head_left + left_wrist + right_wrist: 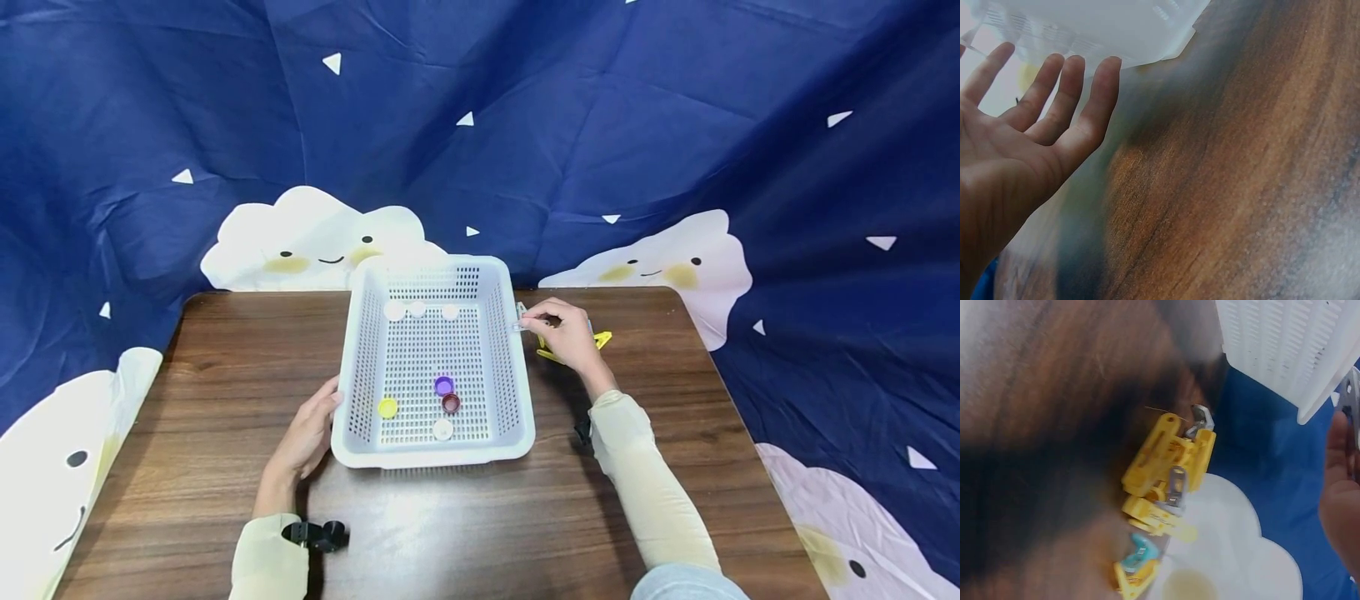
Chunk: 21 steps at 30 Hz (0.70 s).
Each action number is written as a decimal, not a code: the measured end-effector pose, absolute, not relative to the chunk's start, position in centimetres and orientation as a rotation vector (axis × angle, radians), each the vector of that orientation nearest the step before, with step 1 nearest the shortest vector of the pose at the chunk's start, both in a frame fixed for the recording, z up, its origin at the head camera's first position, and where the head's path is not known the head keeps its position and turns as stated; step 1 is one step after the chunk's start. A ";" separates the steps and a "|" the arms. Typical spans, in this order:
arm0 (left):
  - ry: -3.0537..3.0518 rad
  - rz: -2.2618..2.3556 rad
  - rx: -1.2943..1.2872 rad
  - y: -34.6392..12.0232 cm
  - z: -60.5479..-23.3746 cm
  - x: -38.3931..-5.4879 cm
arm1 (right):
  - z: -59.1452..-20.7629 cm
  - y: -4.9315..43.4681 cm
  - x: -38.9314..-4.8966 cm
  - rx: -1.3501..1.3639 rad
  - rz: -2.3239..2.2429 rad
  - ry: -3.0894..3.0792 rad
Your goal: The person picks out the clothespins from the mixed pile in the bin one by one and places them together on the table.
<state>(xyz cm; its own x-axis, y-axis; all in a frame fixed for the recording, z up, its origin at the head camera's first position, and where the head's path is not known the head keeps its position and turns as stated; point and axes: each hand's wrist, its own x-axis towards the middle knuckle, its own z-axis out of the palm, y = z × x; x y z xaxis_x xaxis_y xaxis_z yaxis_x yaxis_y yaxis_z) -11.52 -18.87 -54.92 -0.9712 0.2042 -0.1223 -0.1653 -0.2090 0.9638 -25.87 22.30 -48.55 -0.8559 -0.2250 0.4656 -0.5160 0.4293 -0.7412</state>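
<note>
A white perforated plastic basket (433, 460) stands on the table. My left hand (306, 429) is at its left wall, fingers spread and loosely bent, fingertips at the basket's side (1147, 37). My right hand (564, 332) pinches a grey clothespin (520, 317) at the right rim, near the far corner. In the right wrist view only part of the grey clothespin (1351, 394) and the fingers shows. Beneath and beside the right hand lie several yellow clothespins (1154, 456), some with grey parts, and a teal piece (1140, 551).
Inside the basket lie a yellow cap (387, 407), a purple cap (444, 385), a dark red cap (450, 403), a white cap (442, 429) and whitish round pieces (394, 310) along the far side. A blue cloth (480, 167) hangs behind the wooden table (247, 350).
</note>
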 end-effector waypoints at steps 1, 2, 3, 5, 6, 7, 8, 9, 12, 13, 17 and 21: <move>1.803 2.273 0.047 -18.9 -54.9 -11.5 | -48.7 22.5 -25.9 0.623 1.391 -2.369; 1.802 2.274 0.045 -18.9 -54.9 -11.5 | -48.8 22.6 -25.9 0.607 1.393 -2.349; 1.807 2.274 0.045 -18.8 -54.9 -11.5 | -48.9 22.8 -25.9 0.591 1.391 -2.329; 1.803 2.273 0.040 -18.9 -54.9 -11.5 | -49.2 23.2 -25.9 0.557 1.389 -2.305; 1.802 2.271 0.037 -18.9 -54.8 -11.5 | -49.4 23.5 -26.0 0.538 1.386 -2.299; 1.802 2.271 0.033 -18.9 -54.8 -11.5 | -49.5 23.7 -26.1 0.520 1.385 -2.295; 1.804 2.269 0.031 -19.0 -54.9 -11.5 | -49.7 23.9 -26.1 0.509 1.379 -2.297; 1.806 2.269 0.031 -19.0 -54.9 -11.5 | -49.9 24.1 -26.2 0.499 1.376 -2.300; 1.799 2.271 0.029 -19.1 -54.9 -11.5 | -50.4 24.7 -26.2 0.465 1.377 -2.320; 1.798 2.272 0.032 -19.1 -54.9 -11.5 | -50.6 24.9 -26.3 0.450 1.382 -2.326; 1.800 2.269 0.036 -19.0 -54.9 -11.5 | -51.6 25.9 -26.3 0.342 1.376 -2.367; 1.796 2.270 0.030 -18.9 -54.9 -11.5 | -52.4 26.8 -26.3 0.249 1.328 -2.416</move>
<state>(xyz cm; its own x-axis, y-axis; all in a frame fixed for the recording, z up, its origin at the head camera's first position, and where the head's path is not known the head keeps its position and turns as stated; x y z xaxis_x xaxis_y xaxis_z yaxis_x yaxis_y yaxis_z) -11.54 -18.92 -54.87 -0.9695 0.2042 -0.1356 -0.1790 -0.2116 0.9608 -26.31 26.83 -52.44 -0.9155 0.0231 0.4017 -0.3268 0.5397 -0.7758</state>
